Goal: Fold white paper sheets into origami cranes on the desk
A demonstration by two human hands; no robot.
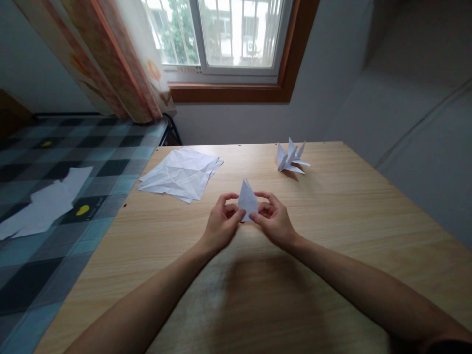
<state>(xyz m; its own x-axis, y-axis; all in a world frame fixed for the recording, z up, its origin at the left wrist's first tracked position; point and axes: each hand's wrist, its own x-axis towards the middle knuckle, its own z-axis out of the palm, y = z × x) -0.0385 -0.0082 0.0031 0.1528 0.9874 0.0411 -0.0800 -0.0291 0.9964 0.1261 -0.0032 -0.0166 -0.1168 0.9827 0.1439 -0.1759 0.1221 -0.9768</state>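
A small folded white paper piece (247, 200), pointed at the top, stands upright between my two hands above the wooden table (332, 226). My left hand (221, 223) pinches its lower left edge with thumb and curled fingers. My right hand (275, 221) pinches its lower right edge the same way. A finished folded paper figure (292, 158) with several spiky points rests on the table farther back and to the right of my hands.
A loose stack of creased white sheets (181, 174) lies on the table at the back left. Left of the table is a bed with a checked cover (44, 255) and more white paper (44, 204) on it. A window (221, 34) and curtain (121, 64) are behind.
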